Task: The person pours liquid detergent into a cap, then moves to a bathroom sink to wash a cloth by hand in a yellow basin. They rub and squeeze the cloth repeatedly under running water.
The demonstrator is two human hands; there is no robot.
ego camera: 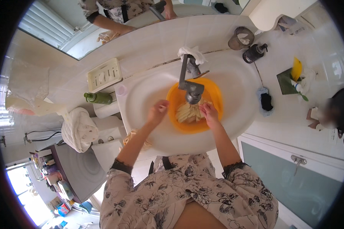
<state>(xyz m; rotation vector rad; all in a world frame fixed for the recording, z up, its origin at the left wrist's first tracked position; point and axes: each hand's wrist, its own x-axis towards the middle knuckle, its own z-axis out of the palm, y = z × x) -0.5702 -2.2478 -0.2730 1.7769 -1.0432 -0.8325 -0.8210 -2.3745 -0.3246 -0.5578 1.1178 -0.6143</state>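
A bright orange plastic basin (176, 123) stands in the white oval sink (140, 111), under the grey faucet (194, 93). Inside it lies a pale cream, folded mass, perhaps cloth (186, 112), partly hidden by the faucet head. My left hand (158, 113) is at the basin's left rim, slightly blurred, its fingers curled; whether it holds anything is unclear. Over the right side of the basin, my right hand (209, 114) has its fingertips drawn together beside the cream mass. A grip on that mass cannot be made out.
A tan cloth (136, 138) hangs at the sink's front left edge. Left of the sink are a soap dish (104, 75) and a green pump bottle (98, 98). On the right stand a brown cup (240, 38), a black pump bottle (253, 53) and a dark-bristled brush (266, 101).
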